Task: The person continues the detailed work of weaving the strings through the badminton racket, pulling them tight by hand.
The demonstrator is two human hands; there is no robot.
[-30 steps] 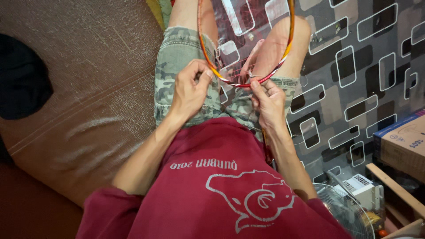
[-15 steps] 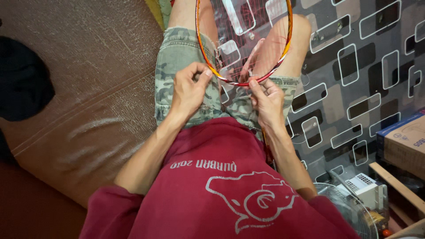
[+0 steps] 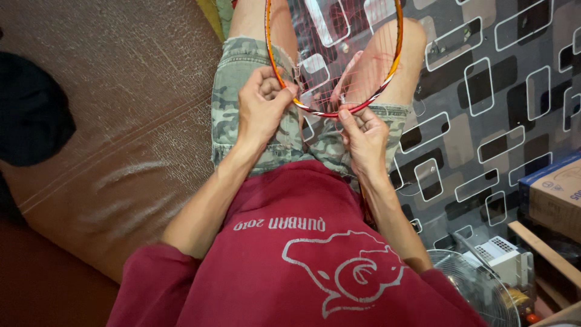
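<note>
We've got the badminton racket point(image 3: 363, 108) head resting over our lap. Right hand point(image 3: 363, 139) pinches its near rim, left hand point(image 3: 261, 109) is closed tight on the orange frame's left side, red strings point(image 3: 339, 42) beyond.

A person in a red shirt point(image 3: 302, 266) and camouflage shorts point(image 3: 242, 91) is sitting with a racket head point(image 3: 334, 112) lying over the lap — the left hand point(image 3: 261, 109) is pinching its orange frame, the right hand point(image 3: 363, 136) is gripping the lower rim. A brown cushion point(image 3: 109, 121) is lying alongside.
</note>
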